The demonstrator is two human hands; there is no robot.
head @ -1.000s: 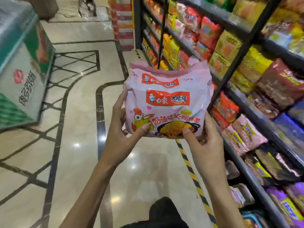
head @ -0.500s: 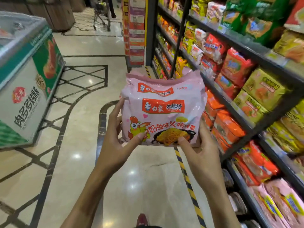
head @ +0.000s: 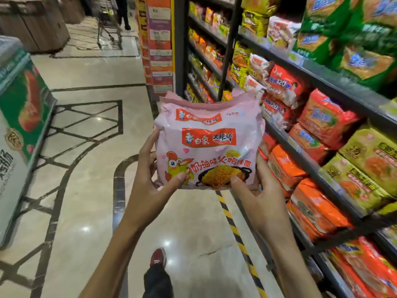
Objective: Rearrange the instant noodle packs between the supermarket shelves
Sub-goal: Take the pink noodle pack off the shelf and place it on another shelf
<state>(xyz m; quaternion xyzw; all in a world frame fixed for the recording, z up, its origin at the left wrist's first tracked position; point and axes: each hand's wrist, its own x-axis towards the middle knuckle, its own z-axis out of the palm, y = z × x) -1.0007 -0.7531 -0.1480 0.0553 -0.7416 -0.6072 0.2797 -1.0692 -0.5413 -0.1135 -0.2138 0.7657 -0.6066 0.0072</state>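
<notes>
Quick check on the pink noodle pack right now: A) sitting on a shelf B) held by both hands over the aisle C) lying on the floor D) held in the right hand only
B: the left hand and right hand both grip the bottom of the pink noodle pack, which is up in the air over the aisle floor, beside the shelves and not on them.

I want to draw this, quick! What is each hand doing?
Left hand: closed on the pink plastic noodle pack, lower left corner.
Right hand: closed on the same pack, lower right corner.
</notes>
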